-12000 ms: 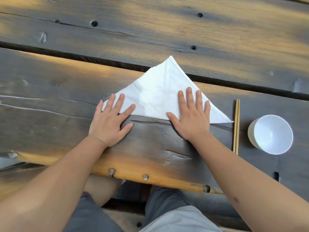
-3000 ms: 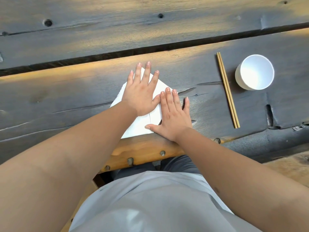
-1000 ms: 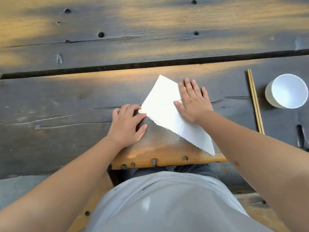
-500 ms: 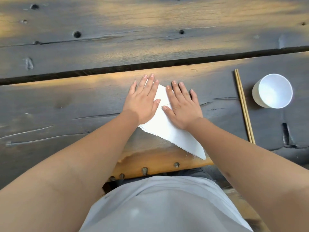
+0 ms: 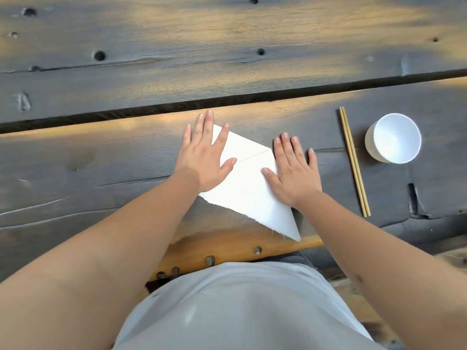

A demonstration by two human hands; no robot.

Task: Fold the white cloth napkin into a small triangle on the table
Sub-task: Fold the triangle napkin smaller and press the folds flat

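On the bench (image 5: 75, 152), the left hand (image 5: 204, 157) and right hand (image 5: 294, 173) lie flat on the folded napkin (image 5: 250, 193), fingers (image 5: 209, 122) spread wide, holding nothing; the white cup (image 5: 393, 138) looks empty.

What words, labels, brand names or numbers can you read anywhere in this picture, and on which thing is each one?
None: no readable text shows anywhere in this view.
The white cloth napkin, under the left hand and right hand, is plain.
The white bowl bears no mark.
The chopsticks are bare wood.
The wooden table shows only grain, knots and holes.
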